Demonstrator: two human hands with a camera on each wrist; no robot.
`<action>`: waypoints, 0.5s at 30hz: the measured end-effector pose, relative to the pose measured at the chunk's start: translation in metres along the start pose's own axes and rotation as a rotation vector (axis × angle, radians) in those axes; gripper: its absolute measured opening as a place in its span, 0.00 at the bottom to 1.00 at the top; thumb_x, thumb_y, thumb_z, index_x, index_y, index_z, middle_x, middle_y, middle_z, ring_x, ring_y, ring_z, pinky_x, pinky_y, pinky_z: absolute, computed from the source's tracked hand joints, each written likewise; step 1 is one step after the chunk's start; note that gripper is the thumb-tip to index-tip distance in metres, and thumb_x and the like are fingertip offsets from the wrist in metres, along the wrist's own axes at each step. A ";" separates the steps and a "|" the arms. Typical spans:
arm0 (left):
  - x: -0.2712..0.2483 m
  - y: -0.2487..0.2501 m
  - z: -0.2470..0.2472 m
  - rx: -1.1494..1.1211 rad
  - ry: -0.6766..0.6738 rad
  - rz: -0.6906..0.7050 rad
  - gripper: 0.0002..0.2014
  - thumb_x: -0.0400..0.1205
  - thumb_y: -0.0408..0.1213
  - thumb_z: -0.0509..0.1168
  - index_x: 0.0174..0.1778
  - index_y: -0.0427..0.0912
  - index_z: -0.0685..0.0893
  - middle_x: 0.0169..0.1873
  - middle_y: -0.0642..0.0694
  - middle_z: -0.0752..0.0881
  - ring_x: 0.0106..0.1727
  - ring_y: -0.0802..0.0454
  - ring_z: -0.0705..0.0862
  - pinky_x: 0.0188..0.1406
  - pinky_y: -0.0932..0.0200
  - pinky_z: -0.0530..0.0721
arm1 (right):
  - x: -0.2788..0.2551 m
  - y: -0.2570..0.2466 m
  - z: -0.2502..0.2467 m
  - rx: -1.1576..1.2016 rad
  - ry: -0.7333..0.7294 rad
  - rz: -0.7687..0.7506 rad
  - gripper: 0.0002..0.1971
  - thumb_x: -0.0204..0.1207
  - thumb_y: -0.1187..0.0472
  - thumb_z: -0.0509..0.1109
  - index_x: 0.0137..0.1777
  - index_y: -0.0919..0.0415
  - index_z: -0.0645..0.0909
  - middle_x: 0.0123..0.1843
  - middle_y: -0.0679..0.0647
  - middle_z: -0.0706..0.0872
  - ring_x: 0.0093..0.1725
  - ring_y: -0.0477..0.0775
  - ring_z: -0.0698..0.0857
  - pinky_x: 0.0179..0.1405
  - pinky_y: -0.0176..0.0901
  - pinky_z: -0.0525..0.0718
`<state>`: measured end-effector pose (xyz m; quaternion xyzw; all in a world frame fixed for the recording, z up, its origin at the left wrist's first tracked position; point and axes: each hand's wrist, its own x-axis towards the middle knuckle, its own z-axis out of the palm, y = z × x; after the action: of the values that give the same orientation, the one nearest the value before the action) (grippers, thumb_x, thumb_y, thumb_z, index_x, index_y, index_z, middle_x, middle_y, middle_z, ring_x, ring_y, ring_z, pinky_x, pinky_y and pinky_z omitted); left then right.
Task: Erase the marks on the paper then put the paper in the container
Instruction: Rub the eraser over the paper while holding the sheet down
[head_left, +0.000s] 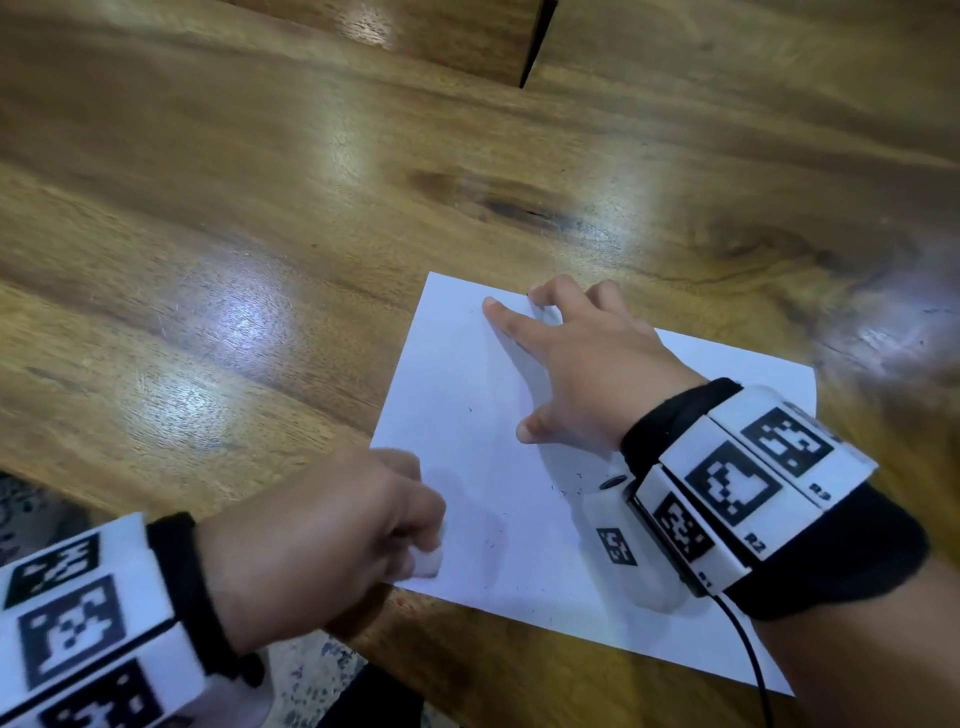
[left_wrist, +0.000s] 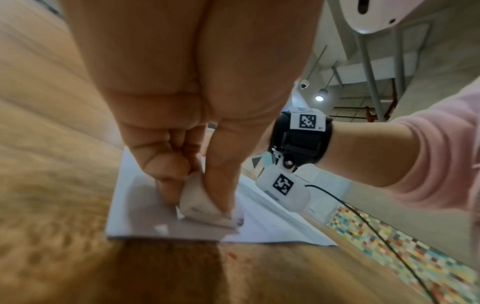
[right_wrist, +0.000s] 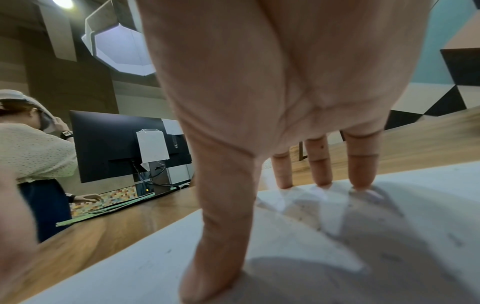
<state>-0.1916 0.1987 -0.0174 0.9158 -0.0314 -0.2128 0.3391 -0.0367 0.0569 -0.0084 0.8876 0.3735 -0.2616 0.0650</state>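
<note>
On the glossy brown wooden table (head_left: 260, 208), as the head camera shows it, a white rectangular sheet of paper (head_left: 467, 374) lies flat near the table's near edge. The right hand (head_left: 587, 364) is spread on the sheet's far part, fingers straight and pressing down, holding nothing. The left hand (head_left: 332, 525) is curled at the paper's near-left corner, pinching a small white block eraser (head_left: 428, 564) against the sheet. Tiny dark crumbs (head_left: 571, 486) dot the paper near the right wrist; no clear pencil marks show, though blur may hide faint ones. No container is in view.

From the left wrist, the left hand (left_wrist: 197, 127) has thumb and forefinger closed round the white eraser (left_wrist: 200, 207), its lower face touching the paper (left_wrist: 124, 197) just inside the corner.

From the right wrist, the right hand (right_wrist: 285, 92) stands with straight fingertips (right_wrist: 361, 183) and thumb planted on the paper (right_wrist: 155, 263), anchoring it.

My judgement: the erasing step is in hand, probably late. The next move calls for short rubbing strokes under a firm anchor so the corner does not crumple, then brushing off the crumbs, then finding the container.
</note>
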 end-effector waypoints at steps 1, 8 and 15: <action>-0.002 0.000 0.000 -0.015 -0.036 -0.011 0.05 0.70 0.41 0.65 0.39 0.53 0.78 0.36 0.57 0.79 0.39 0.63 0.79 0.43 0.59 0.80 | 0.000 0.000 0.000 0.003 0.004 -0.002 0.51 0.67 0.42 0.75 0.81 0.36 0.41 0.77 0.47 0.54 0.70 0.57 0.58 0.68 0.50 0.69; 0.025 0.013 -0.002 0.033 0.106 0.001 0.10 0.68 0.51 0.60 0.37 0.51 0.80 0.35 0.54 0.80 0.37 0.56 0.81 0.37 0.61 0.77 | 0.001 0.000 0.000 0.005 0.009 0.000 0.52 0.68 0.43 0.75 0.81 0.36 0.40 0.76 0.47 0.54 0.70 0.57 0.58 0.69 0.50 0.68; 0.021 0.014 -0.004 0.036 -0.003 -0.034 0.07 0.69 0.44 0.66 0.40 0.49 0.85 0.39 0.54 0.82 0.41 0.57 0.82 0.44 0.58 0.81 | 0.001 0.000 0.000 0.005 0.021 -0.009 0.52 0.67 0.43 0.75 0.81 0.36 0.41 0.76 0.48 0.54 0.70 0.57 0.58 0.69 0.50 0.68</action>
<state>-0.1701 0.1866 -0.0135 0.9218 -0.0202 -0.2194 0.3189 -0.0362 0.0575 -0.0087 0.8887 0.3776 -0.2535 0.0579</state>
